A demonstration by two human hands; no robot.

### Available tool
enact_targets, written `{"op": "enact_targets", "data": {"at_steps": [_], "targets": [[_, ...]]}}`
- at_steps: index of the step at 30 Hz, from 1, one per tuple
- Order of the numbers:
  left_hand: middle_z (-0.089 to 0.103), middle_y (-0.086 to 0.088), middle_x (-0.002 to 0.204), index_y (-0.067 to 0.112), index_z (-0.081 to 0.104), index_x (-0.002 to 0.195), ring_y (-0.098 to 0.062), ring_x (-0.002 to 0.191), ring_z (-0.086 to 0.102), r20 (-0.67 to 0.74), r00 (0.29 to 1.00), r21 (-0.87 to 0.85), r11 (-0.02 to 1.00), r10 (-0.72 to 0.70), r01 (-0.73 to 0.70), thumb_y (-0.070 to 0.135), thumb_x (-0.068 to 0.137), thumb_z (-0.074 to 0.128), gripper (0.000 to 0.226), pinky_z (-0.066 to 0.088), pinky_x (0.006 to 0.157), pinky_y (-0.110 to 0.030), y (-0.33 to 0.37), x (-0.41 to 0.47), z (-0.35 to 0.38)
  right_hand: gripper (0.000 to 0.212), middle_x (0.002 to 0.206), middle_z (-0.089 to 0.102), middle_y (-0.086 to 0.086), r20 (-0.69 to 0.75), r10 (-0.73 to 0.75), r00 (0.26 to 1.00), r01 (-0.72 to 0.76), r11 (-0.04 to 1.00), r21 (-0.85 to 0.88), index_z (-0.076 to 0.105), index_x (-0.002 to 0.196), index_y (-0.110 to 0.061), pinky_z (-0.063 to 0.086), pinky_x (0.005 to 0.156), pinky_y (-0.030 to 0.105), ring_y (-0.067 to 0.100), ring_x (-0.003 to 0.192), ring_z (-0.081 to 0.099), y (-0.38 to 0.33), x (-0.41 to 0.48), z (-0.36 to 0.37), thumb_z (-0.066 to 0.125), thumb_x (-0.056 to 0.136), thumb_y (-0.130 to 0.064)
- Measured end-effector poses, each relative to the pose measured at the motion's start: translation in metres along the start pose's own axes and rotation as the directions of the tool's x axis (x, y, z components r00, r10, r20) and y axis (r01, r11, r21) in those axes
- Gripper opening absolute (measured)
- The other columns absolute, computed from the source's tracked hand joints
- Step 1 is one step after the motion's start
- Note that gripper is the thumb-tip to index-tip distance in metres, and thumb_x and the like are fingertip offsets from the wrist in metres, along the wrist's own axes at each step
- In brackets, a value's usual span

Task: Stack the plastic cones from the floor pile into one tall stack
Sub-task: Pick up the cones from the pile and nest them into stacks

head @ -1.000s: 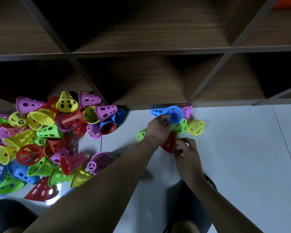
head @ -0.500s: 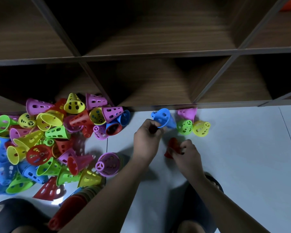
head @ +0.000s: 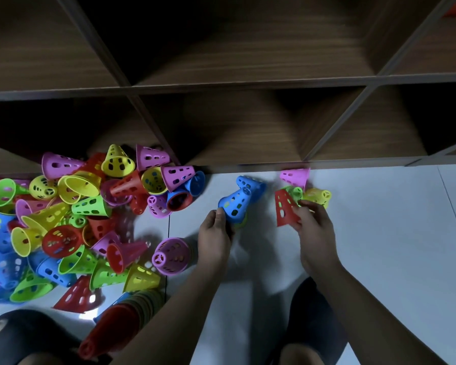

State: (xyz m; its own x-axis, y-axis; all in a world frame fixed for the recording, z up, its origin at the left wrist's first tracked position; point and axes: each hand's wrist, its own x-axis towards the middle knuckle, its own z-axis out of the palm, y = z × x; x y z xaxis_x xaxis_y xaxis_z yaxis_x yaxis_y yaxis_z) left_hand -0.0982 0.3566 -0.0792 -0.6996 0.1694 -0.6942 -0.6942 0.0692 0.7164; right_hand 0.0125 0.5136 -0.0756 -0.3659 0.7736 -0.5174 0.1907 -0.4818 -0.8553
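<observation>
On the white floor [head: 379,246], right in front of the wooden shelf unit [head: 248,133], both hands have a cone each. The left hand [head: 213,233] has fingers and thumb curled round the wide end of a blue cone [head: 233,204], which is tilted with its narrow tip pointing away from the person. A sliver of green rim [head: 242,223] peeks out under it, so something's nested inside, can't tell how much. A second blue cone [head: 252,183] lies just behind, touching or close to it.

The right hand [head: 315,230] pinches a red cone [head: 284,209] at its lower edge between thumb and fingertips. That red one partly blocks a green cone [head: 295,192]. A yellow cone [head: 318,196] sits just beside the green, right above the knuckles, and a pink cone [head: 295,176] lies behind them at the shelf's bottom edge.

Off to the left is the big loose pile [head: 71,214] — all colours, tumbled every which way, pushed up against the foot of the shelf. Between the pile and the left hand stands a purple cone [head: 171,255], tip toward the camera, with more rims showing under it. Down by the left forearm a long stack [head: 116,327] lies on its side, red at the near end, its far end partly behind the arm. A dark-clothed knee [head: 24,335] fills the bottom-left corner.
</observation>
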Motion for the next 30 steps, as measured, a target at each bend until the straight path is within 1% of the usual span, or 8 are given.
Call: {"op": "enact_targets", "data": {"at_steps": [3,7,12,17,22,24,26,30], "targets": [[0.049,-0.003,0.070,0.013,0.054,0.087,-0.011,0.059,0.047,-0.007,1.000,0.091,0.995,-0.029,0.029,0.025,0.113,0.044,0.030,0.040,0.047,-0.019,-0.009,0.004,-0.003,0.008,0.107,0.072,0.001,0.065,-0.062,0.996,0.059,0.997,0.049,0.071,0.101,-0.013,0.057,0.103,0.044,0.020,0.107,0.070,-0.016,-0.003,0.023,0.066,0.098,-0.009],[0.053,-0.002,0.066,0.013,0.057,0.091,-0.016,0.061,0.049,-0.005,0.999,0.222,0.974,-0.046,0.046,0.027,0.114,0.042,0.031,0.039,0.056,-0.029,-0.020,0.008,-0.007,0.013,0.112,0.074,-0.006,0.176,-0.149,0.973,0.166,0.982,-0.089,0.074,0.106,-0.027,0.056,0.102,0.049,0.026,0.114,0.068,-0.020,-0.005,0.051,0.072,0.094,-0.027],[0.051,-0.008,0.071,0.012,0.056,0.094,-0.018,0.059,0.048,-0.050,0.993,0.197,0.973,-0.108,0.116,0.021,0.115,0.038,0.029,0.039,0.054,-0.029,-0.022,0.013,-0.003,0.028,0.117,0.071,-0.012,0.381,-0.212,0.900,0.324,0.911,-0.256,0.064,0.127,-0.023,0.051,0.085,0.014,-0.005,0.100,0.067,-0.007,-0.013,0.064,0.071,0.100,-0.025],[0.056,-0.007,0.068,0.004,0.053,0.123,-0.017,0.055,0.052,-0.053,0.987,0.258,0.953,-0.149,0.158,0.016,0.108,0.051,0.020,0.042,0.049,-0.029,-0.018,0.015,-0.003,0.049,0.131,0.065,-0.009,0.507,-0.183,0.842,0.468,0.714,-0.520,0.055,0.138,-0.030,0.055,0.103,0.036,0.006,0.120,0.063,0.031,-0.005,0.051,0.074,0.094,-0.021],[0.066,-0.006,0.091,0.019,0.054,0.125,-0.022,0.080,0.065,-0.214,0.976,0.403,0.908,-0.025,0.112,0.023,0.103,0.056,0.023,0.064,0.082,-0.049,-0.008,0.017,-0.006,0.048,0.124,0.066,-0.007,0.564,-0.193,0.803,0.562,0.561,-0.608,0.064,0.130,-0.029,0.053,0.102,0.037,0.008,0.116,0.063,0.039,0.002,0.033,0.070,0.089,-0.005],[0.063,-0.002,0.090,0.024,0.055,0.121,-0.023,0.080,0.065,-0.239,0.970,0.440,0.895,0.046,0.066,0.027,0.101,0.056,0.020,0.064,0.074,-0.049,0.000,0.015,-0.005,0.045,0.123,0.066,-0.008,0.549,-0.214,0.808,0.566,0.542,-0.621,0.065,0.127,-0.029,0.054,0.099,0.035,0.010,0.114,0.063,0.036,0.006,0.027,0.069,0.089,-0.006],[0.066,-0.002,0.094,0.024,0.057,0.118,-0.021,0.080,0.064,-0.216,0.968,0.488,0.873,0.131,-0.009,0.027,0.103,0.055,0.016,0.054,0.057,-0.032,0.008,0.014,0.002,0.041,0.121,0.063,-0.007,0.516,-0.283,0.808,0.583,0.508,-0.634,0.067,0.124,-0.027,0.055,0.091,0.034,0.014,0.109,0.065,0.031,0.011,0.021,0.068,0.088,-0.005],[0.069,0.001,0.086,0.023,0.060,0.115,-0.017,0.083,0.068,-0.066,0.955,0.545,0.812,0.289,-0.208,0.021,0.101,0.058,0.015,0.050,0.066,-0.027,0.024,0.009,0.024,0.043,0.129,0.054,0.002,0.470,-0.493,0.732,0.652,0.309,-0.692,0.067,0.121,-0.019,0.053,0.093,0.036,0.025,0.118,0.059,0.014,0.023,0.008,0.067,0.083,0.000]]}}
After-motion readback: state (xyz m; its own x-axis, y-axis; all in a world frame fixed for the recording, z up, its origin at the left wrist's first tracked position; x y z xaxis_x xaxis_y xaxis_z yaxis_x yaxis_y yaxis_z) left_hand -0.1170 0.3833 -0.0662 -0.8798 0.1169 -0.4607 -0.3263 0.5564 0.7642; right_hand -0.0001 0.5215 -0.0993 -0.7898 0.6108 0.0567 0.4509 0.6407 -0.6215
